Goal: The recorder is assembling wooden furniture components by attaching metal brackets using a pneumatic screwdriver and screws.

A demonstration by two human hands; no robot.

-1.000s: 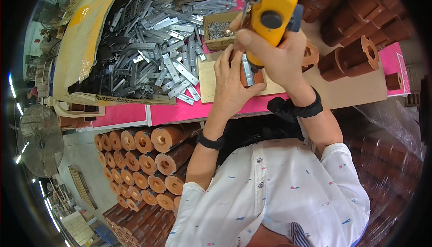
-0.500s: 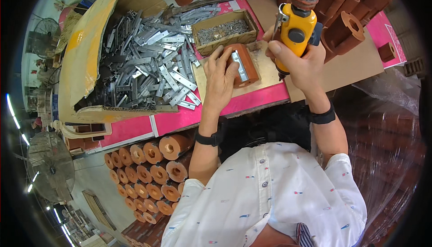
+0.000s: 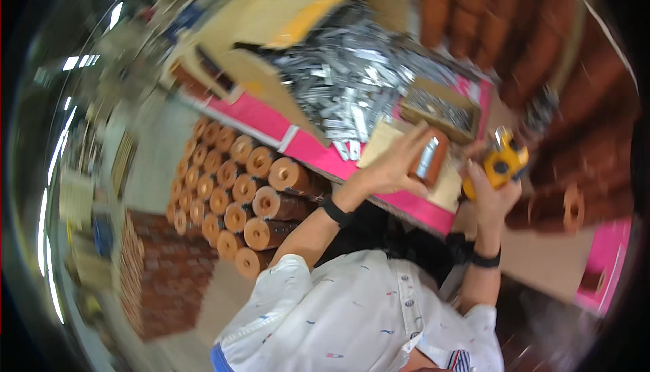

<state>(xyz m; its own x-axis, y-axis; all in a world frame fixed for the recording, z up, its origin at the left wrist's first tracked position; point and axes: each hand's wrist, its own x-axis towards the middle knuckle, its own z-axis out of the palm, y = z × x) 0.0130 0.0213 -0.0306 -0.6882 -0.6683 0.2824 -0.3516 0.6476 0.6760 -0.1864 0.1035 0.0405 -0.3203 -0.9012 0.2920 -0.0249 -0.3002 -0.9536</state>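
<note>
Presently, a brown cylindrical piece (image 3: 428, 162) with a metal plate on it is clasped by the left hand (image 3: 396, 167) at about two o'clock. Just beside it, toward three o'clock, a yellow power driver (image 3: 502, 163) is gripped by the right hand (image 3: 489, 196), above the pink table (image 3: 267, 118).

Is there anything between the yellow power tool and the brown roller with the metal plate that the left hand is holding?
Nothing visible. The left hand holds the brown roller over the pink table edge, and the right hand has the yellow power tool just to its right. Only a blurred open gap shows between them.
</note>
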